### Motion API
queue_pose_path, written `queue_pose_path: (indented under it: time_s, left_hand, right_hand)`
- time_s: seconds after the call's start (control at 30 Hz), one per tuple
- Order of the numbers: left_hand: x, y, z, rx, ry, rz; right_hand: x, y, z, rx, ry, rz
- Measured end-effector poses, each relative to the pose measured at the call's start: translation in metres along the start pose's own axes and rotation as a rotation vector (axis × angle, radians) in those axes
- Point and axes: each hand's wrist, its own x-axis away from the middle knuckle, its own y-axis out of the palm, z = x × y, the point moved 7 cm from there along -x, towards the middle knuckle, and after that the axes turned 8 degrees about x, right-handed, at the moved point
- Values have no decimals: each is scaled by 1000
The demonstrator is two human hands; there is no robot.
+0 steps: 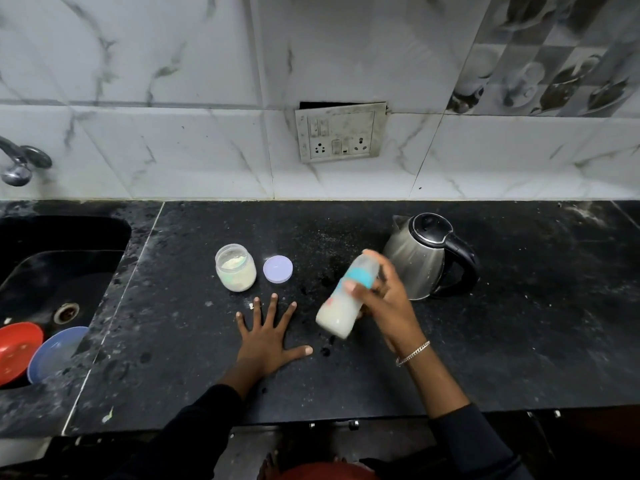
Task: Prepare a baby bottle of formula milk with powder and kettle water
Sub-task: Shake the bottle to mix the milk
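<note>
Black stone counter [519,341]: open powder jar [236,271], lid [277,269] beside, kettle [427,256], left hand [268,344] flat, possibly spilled powder.

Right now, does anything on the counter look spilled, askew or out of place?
The powder jar stands open, its lid lying beside it. Pale specks dot the dark counter around them, likely spilled powder. The wall socket plate hangs crooked, with a gap above it.

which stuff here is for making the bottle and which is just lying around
For the job: baby bottle in the right hand, powder jar, jar lid, kettle.
Lying about: red plate, blue plate, both in the sink.
</note>
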Motion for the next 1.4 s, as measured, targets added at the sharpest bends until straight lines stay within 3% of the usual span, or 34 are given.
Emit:
queue_pose_path:
  time_s: [0.07, 0.2, 0.3, 0.43, 0.57, 0.67, 0.8, 0.93, 1.07, 1.17, 1.3, 1.4]
  left_hand:
    - [1, 0, 2, 3, 2, -8]
    - [2, -2, 0, -2, -6, -16]
    - [2, -2, 2, 1, 0, -24]
    - [2, -2, 1, 14, 2, -14]
    - [2, -2, 2, 12, 5, -19]
    - [2, -2, 0, 11, 0, -23]
    - [2, -3, 2, 8, 9, -25]
    - [2, -2, 0, 14, 8, -6]
    - [1, -1, 2, 19, 14, -3]
    - [2, -2, 1, 12, 4, -6]
    - [2, -1, 1, 11, 4, -16]
    - [1, 0, 0, 19, 1, -7]
  right_hand:
    - [-3, -15, 2, -107, -1, 180]
    - [1, 3, 3, 47, -16, -42]
    - [-5, -18, 5, -110, -11, 178]
    - [-3, 1, 6, 50, -31, 0]
    - [-6, -16, 7, -117, -23, 197]
    - [-2, 3, 8, 57, -31, -8]
    - [-8, -20, 8, -115, -27, 232]
    - [-2, 2, 9, 67, -40, -3]
    - [-5, -15, 11, -148, -24, 233]
    - [2, 3, 11, -17, -25, 45]
    - [-1, -14, 12, -171, -24, 239]
    - [4, 5, 10, -11, -36, 21]
